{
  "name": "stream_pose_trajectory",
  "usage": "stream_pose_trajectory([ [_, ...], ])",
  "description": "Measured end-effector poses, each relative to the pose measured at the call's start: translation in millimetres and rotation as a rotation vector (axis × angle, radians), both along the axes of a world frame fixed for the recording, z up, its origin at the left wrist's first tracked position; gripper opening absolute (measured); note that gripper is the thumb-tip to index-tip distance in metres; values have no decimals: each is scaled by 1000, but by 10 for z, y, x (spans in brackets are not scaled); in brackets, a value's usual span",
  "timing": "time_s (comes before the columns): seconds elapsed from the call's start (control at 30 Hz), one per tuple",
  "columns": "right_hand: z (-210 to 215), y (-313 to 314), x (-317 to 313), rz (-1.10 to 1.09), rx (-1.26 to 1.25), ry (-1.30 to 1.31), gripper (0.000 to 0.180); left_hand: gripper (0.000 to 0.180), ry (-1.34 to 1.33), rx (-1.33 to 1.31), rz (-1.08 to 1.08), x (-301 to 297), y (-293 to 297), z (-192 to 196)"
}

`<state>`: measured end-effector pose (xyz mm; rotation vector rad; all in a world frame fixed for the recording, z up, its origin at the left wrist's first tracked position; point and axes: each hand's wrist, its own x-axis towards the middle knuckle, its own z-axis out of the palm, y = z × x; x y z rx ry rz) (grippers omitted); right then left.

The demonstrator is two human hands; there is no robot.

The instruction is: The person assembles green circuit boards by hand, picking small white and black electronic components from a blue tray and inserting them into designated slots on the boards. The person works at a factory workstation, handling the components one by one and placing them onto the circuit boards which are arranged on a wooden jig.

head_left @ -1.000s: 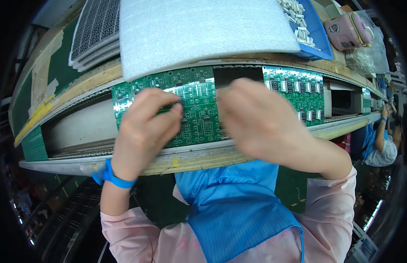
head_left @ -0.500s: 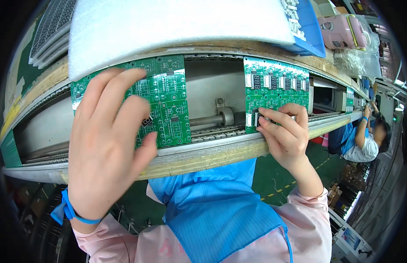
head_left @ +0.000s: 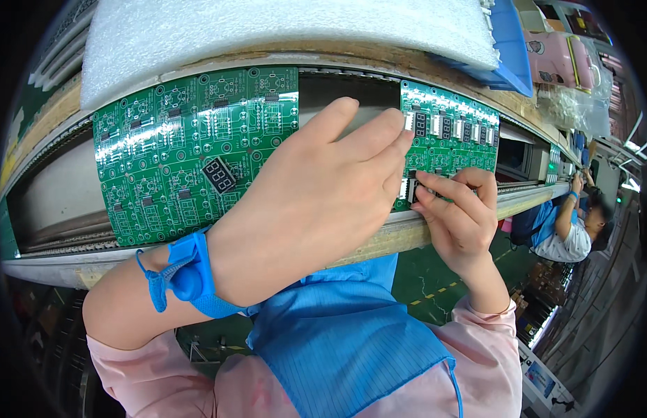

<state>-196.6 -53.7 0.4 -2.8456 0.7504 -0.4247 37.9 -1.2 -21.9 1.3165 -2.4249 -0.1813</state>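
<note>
Two green circuit boards lie on the rails of a conveyor. My left hand (head_left: pixel 323 181) reaches across the gap between them, fingers stretched toward the near-left edge of the right board (head_left: pixel 429 158); its thumb is hidden. My right hand (head_left: pixel 463 216) pinches a small black digit display (head_left: pixel 413 189) at that board's lower left corner. White connectors and digit displays (head_left: pixel 445 128) fill the far row of this board. On the left board (head_left: pixel 149 150), a loose three-digit display (head_left: pixel 219 175) lies tilted, with small chips around it.
White foam (head_left: pixel 282 28) lies beyond the conveyor, beside a blue bin (head_left: pixel 513 52). A pink pouch (head_left: pixel 557 59) and a clear plastic bag (head_left: pixel 581 108) are at the far right. Farther along the line, a person (head_left: pixel 571 223) works. A wooden edge (head_left: pixel 358 245) runs along the near side.
My left hand has moved from over the left board rightward to the right board, uncovering the tilted display. My right hand keeps its pinch at the same corner. Both boards sit slightly differently in view.
</note>
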Motion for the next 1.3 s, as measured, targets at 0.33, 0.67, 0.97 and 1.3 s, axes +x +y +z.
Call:
stream_pose_trajectory([
  [0.33,-1,-19,-5,17,6,10,21,25,41,-71,-17,8,-15,-66],
  [0.67,10,-5,0,18,-23,38,22,25,53,54,-64,43,-30,-55],
  [0.97,4,37,11,10,-60,52,24,25,36,38,-51,49,-10,-69],
  [1.3,12,25,43,16,-48,55,24,24,28,27,-48,52,-6,-85],
])
